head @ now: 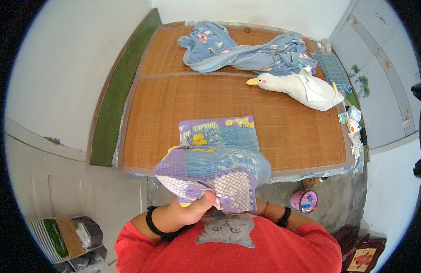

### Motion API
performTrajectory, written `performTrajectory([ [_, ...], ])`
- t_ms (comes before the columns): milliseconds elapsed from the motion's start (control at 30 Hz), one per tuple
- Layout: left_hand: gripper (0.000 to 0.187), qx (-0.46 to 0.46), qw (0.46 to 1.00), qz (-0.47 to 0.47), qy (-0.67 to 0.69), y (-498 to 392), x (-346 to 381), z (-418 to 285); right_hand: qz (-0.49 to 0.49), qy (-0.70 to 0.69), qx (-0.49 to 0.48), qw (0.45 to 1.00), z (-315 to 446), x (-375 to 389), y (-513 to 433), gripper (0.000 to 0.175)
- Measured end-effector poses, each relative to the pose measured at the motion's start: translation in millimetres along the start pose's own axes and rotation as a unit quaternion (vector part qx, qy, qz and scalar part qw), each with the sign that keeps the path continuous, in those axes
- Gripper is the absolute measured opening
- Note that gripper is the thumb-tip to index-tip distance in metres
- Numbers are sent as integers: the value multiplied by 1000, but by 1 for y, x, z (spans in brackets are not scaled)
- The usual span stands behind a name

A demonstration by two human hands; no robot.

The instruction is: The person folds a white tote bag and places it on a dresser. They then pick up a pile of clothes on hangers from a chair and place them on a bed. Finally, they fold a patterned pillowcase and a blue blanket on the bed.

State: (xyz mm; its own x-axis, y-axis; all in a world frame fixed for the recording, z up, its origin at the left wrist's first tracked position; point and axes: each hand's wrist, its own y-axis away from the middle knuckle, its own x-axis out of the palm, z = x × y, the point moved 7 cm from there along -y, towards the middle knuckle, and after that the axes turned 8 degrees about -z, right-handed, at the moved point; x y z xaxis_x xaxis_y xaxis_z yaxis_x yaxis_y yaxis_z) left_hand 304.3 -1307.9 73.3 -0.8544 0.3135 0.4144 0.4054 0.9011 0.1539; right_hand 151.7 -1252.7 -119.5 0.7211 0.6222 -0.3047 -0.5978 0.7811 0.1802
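A patchwork-print cloth in purple, blue and white, with yellow flowers, hangs in folds before my chest. My left hand grips its near edge, with the thumb on top of the fabric. On the right, my right forearm reaches behind the cloth; the hand itself is hidden by it, so its grip does not show. The cloth's far end overlaps the view of the bed's brown woven mat; whether it touches the mat I cannot tell.
On the bed lie a crumpled blue blanket, a white plush duck and a blue checked pillow. Small items line the right edge. A pink bucket stands on the floor; shelves are at lower left.
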Motion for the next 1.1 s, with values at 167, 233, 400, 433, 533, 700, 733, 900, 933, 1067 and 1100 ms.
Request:
performTrajectory([
  [167,44,65,997,-39,-24,-19,-5,-6,86,-264,178,944,-29,-54,-38,94],
  [233,43,67,991,-115,6,-33,-16,-13,124,-350,273,887,-30,-79,-37,91],
  [400,67,28,988,-107,109,-77,-3,-17,147,-207,200,946,-8,-77,-59,63],
  [433,68,33,986,-119,109,-84,4,-13,155,-189,136,960,0,-69,-68,63],
  [533,70,-2,993,-104,55,-99,14,-6,182,-239,112,947,-7,-65,-84,61],
  [700,70,-26,997,-68,31,-117,24,-13,172,-403,161,884,-20,-88,-107,59],
  [733,70,0,995,-86,57,-121,24,-19,155,-440,164,869,-19,-89,-115,59],
  [900,70,83,973,-147,156,-137,9,-38,8,-661,150,735,-29,-83,-161,56],
  [933,66,111,970,-140,163,-137,3,-44,-20,-698,148,701,-36,-89,-162,56],
  [1067,49,103,950,-209,207,-125,-57,-54,-52,-711,178,678,-63,-148,-113,52],
  [1100,46,103,947,-172,250,-121,-73,-60,-39,-685,170,708,-62,-167,-92,49],
])
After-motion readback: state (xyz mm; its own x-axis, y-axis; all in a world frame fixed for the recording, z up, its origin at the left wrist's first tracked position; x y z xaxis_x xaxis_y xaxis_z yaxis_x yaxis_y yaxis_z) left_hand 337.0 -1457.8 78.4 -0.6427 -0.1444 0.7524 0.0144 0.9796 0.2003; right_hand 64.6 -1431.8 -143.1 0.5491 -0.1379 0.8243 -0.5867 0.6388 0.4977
